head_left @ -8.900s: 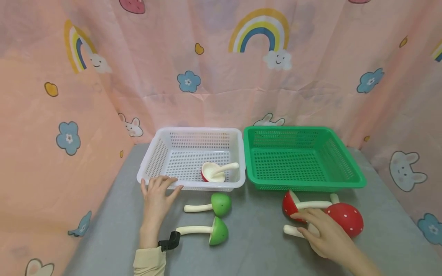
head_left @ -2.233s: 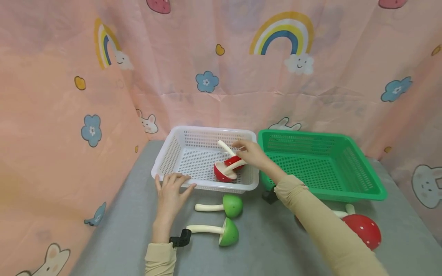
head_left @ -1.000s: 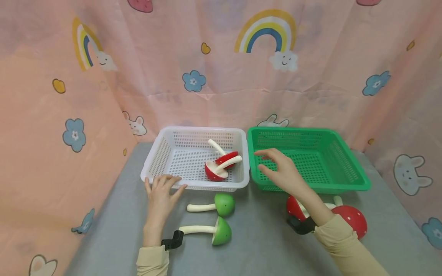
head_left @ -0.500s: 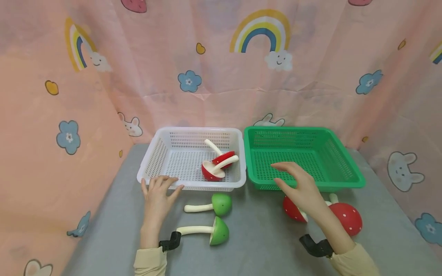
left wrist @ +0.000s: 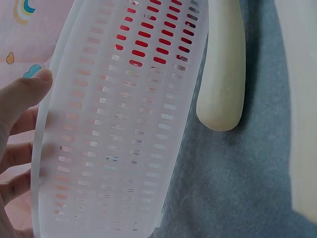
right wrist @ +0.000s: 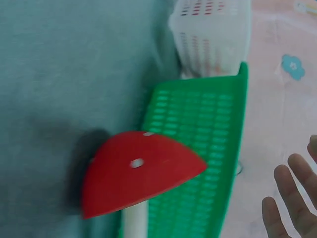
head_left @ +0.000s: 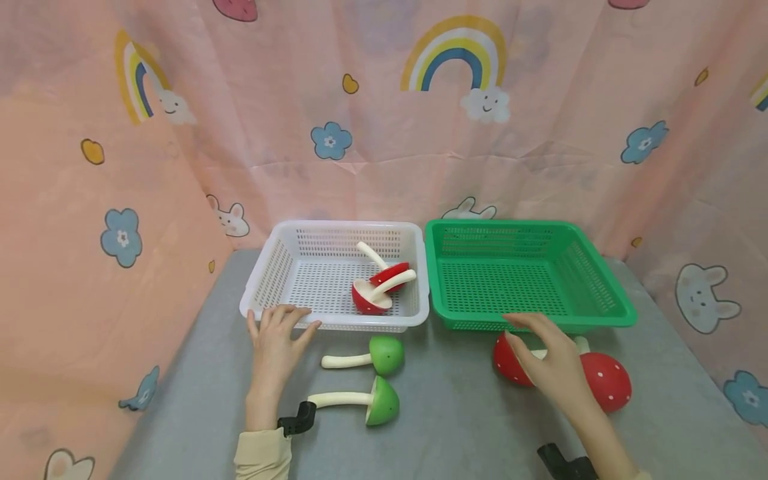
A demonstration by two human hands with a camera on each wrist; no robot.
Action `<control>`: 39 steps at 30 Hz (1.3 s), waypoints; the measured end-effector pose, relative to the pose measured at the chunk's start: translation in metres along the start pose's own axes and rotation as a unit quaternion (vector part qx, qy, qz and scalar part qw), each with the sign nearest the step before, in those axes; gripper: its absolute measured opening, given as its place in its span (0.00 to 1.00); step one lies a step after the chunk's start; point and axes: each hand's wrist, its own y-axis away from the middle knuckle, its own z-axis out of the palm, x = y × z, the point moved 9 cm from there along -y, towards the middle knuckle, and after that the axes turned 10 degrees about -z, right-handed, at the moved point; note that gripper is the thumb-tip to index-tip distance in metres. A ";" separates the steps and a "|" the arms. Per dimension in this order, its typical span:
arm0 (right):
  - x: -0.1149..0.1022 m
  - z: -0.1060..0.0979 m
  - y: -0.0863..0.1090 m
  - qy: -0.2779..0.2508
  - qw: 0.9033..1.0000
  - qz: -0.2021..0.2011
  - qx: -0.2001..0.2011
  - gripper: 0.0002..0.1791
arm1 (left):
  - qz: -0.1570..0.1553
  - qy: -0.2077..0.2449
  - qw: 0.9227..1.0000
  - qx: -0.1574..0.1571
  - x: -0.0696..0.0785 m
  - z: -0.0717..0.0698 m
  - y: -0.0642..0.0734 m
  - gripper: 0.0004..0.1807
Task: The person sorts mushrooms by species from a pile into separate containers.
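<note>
My left hand [head_left: 276,347] holds the near rim of the white basket [head_left: 258,287], its thumb [left wrist: 37,82] on the near side and its fingers reaching over the edge. Two red toy mushrooms lie in that basket, the front one [head_left: 371,299] overlapping the rear one [head_left: 373,255]. My right hand [head_left: 555,367] hovers above the table at the right, thumb and fingers apart, holding nothing. Close to it lie a red mushroom [head_left: 509,363] with its stem partly hidden and another red mushroom [head_left: 609,381] with white dots.
A green basket [head_left: 600,267] stands beside the white one. In front of the white basket lie two green toy mushrooms, the farther one [head_left: 387,355] and the nearer one [head_left: 382,402], stems pointing left. A patterned pink curtain [head_left: 372,180] closes off the back and sides.
A second red mushroom came to lie in the white basket, placed by the right hand. That hand then withdrew, fingers apart, back toward the red mushrooms at right. The left hand stayed at the rim.
</note>
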 end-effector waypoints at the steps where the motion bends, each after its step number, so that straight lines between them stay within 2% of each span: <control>1: 0.002 -0.001 0.003 -0.003 1.000 0.004 0.004 0.21 | 0.000 0.000 1.000 0.000 0.000 0.000 0.000 0.16; 6: 0.017 0.000 0.018 0.014 0.999 0.034 0.003 0.20 | 0.004 0.001 1.000 0.001 0.000 0.000 0.000 0.16; 13: 0.036 0.006 0.034 0.072 0.994 0.081 -0.015 0.21 | 0.001 0.001 1.000 0.000 -0.002 0.001 0.000 0.16; 19: 0.049 0.016 0.042 0.080 0.991 0.107 -0.020 0.20 | 0.001 0.000 1.000 0.000 -0.002 0.001 0.000 0.16; 27: 0.054 0.029 0.045 0.094 0.989 0.092 -0.063 0.27 | -0.001 -0.001 1.000 0.000 -0.003 0.002 0.000 0.15; 39: 0.055 0.035 0.043 0.101 0.988 0.092 -0.070 0.25 | -0.003 -0.004 1.000 0.001 -0.001 0.001 0.000 0.16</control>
